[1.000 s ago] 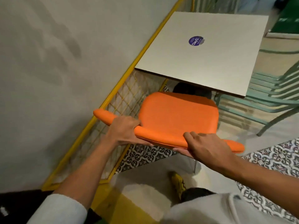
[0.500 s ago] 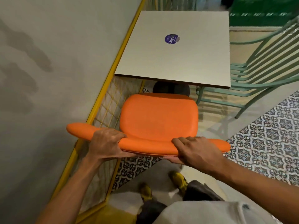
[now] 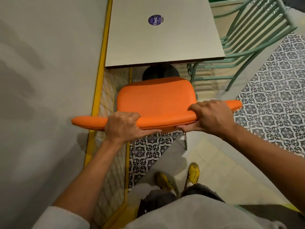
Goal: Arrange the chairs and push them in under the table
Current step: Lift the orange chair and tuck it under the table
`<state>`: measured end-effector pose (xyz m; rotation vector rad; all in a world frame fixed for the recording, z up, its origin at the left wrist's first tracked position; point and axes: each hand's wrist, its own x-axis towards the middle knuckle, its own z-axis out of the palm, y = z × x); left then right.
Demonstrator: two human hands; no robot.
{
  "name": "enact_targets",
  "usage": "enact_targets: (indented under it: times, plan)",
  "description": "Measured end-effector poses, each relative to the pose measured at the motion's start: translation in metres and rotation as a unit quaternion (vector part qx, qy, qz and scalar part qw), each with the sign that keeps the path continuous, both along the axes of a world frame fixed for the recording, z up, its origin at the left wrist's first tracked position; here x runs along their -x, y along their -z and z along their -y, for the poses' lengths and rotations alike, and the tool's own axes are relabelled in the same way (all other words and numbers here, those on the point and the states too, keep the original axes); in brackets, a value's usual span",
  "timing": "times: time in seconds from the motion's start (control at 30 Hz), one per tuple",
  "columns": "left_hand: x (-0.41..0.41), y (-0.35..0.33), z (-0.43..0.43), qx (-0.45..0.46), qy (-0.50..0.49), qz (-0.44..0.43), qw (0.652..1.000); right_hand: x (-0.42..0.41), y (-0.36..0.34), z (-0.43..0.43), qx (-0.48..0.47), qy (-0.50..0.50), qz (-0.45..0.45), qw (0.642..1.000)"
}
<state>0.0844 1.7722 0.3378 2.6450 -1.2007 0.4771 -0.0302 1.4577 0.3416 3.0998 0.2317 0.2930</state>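
Note:
An orange padded chair [image 3: 156,98] stands in front of me, its seat facing the square beige table [image 3: 163,43]. The seat's far edge lies just short of the table's near edge. My left hand [image 3: 123,126] grips the left part of the chair's curved backrest from above. My right hand [image 3: 212,117] grips the right part of the same backrest, fingers curled under it. The table's dark round base [image 3: 160,72] shows beyond the seat. A green metal chair [image 3: 244,38] stands at the table's right side.
A grey wall [image 3: 46,96] with a yellow frame and wire mesh panel [image 3: 107,100] runs close along the left. Patterned tile floor [image 3: 277,103] spreads to the right. My yellow shoes [image 3: 193,174] stand on pale floor behind the chair.
The orange chair has swung round to square up with the table and sits nearer its edge. Both hands kept their grip on the backrest, and I have stepped in behind it.

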Motion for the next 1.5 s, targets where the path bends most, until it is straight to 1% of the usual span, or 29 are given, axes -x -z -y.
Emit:
enact_targets:
  times: [0.27,0.47,0.6,0.73,0.93,1.03,1.2,1.4,1.5]
  plan:
    - [-0.04,0.004,-0.009,0.001,0.015,0.038,0.999,-0.03,0.007,-0.013,0.003,0.019,0.031,0.999]
    - [-0.058,0.008,0.001,-0.005,-0.003,0.035,0.999,-0.048,0.01,-0.003,0.025,0.025,0.041,0.999]
    - [-0.066,0.007,0.005,-0.009,-0.012,0.03,0.999,-0.057,0.006,0.001,0.012,0.024,0.048,0.998]
    - [-0.063,0.002,0.008,-0.026,-0.031,0.022,0.999,-0.057,0.002,0.0,-0.003,0.026,0.032,0.999]
    - [-0.059,0.001,0.003,-0.054,-0.023,0.003,0.998,-0.046,0.003,-0.001,-0.043,0.022,0.012,0.999]
    - [-0.066,0.003,0.0,-0.064,-0.004,0.014,0.998,-0.046,0.004,-0.003,-0.042,0.035,0.02,0.998]
    - [-0.072,0.002,0.0,-0.043,0.027,0.03,0.998,-0.049,0.005,-0.006,-0.022,0.049,0.023,0.998]
    - [-0.063,0.006,-0.003,-0.032,0.023,0.023,0.999,-0.038,0.011,-0.01,-0.042,0.046,0.062,0.996]
    - [-0.072,0.003,0.0,-0.026,0.035,0.023,0.999,-0.044,0.01,-0.008,-0.038,0.046,0.067,0.996]
